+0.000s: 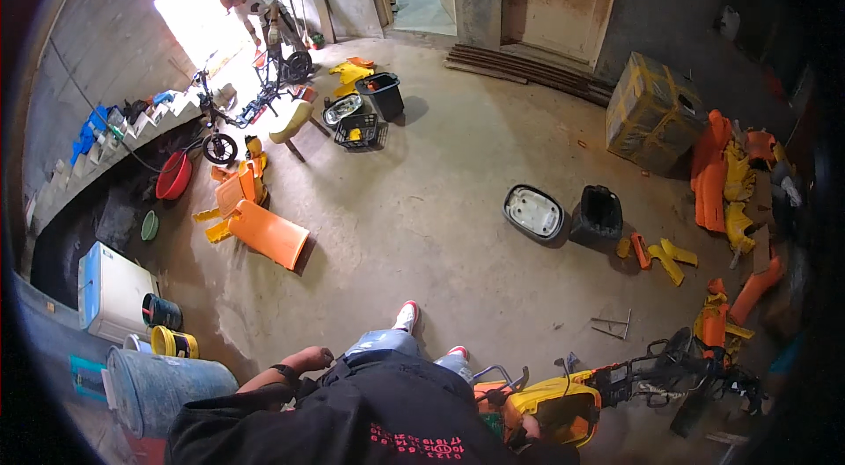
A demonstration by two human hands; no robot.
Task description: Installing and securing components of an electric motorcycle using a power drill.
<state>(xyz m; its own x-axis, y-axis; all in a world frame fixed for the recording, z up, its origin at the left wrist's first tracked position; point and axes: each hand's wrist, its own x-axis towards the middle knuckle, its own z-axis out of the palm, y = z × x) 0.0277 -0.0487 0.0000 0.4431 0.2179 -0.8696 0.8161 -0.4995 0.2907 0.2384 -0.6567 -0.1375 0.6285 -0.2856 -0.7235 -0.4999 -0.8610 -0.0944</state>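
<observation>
Concrete floor: taped cardboard box beside orange panels.

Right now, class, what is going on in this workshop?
A person stands on a concrete floor strewn with orange and yellow scooter panels. Their left hand rests at the hip, holding nothing; the right hand is hidden beside a partly stripped yellow scooter. Across the room, another person bends over a stripped scooter frame.

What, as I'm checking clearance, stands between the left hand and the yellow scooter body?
Only the person's own legs in jeans: the left hand sits at the hip, the yellow scooter body beyond them.
</observation>
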